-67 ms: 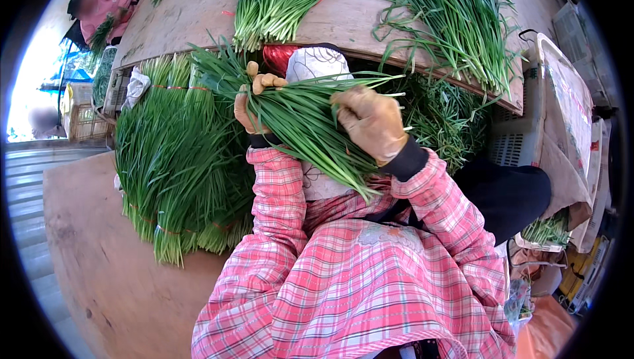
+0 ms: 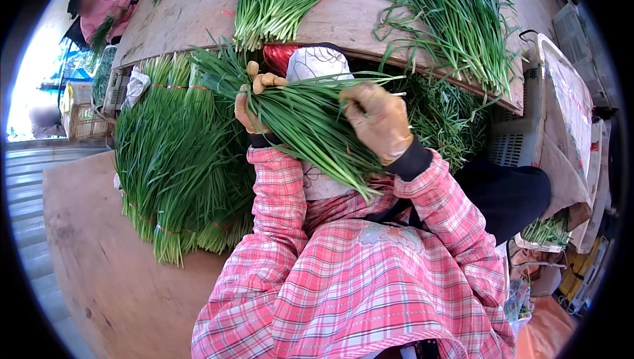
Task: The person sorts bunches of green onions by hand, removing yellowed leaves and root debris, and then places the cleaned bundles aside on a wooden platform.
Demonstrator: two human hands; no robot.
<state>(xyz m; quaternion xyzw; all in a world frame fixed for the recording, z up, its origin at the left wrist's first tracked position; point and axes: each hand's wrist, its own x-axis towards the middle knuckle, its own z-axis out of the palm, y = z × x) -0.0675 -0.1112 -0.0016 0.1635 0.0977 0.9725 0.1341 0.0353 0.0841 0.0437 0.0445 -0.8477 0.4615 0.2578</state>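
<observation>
My left hand (image 2: 254, 98), in a tan glove, is closed round a loose bunch of garlic chives (image 2: 317, 131) held over my lap. The dark leaf tips stick out past the left hand, and the blades fan down to the right. Over the right side of the bunch, my gloved right hand (image 2: 380, 121) has its fingers curled in a pinch. What lies between those fingertips is too small to make out. To the left, several tied bundles of garlic chives (image 2: 178, 161) lie packed side by side, with thin reddish bands round them.
Ahead, a wooden board (image 2: 191, 22) bears a pile of chives (image 2: 284, 2) and a looser pile (image 2: 456, 22). Loose greens (image 2: 442, 121) lie below its edge. A cloth-draped crate (image 2: 561, 101) stands at the right. A person in pink (image 2: 109, 12) is at the far left.
My right hand has moved slightly right, away from the bunch's middle, with its fingers curled. My left hand and the bunch stay where they were.
</observation>
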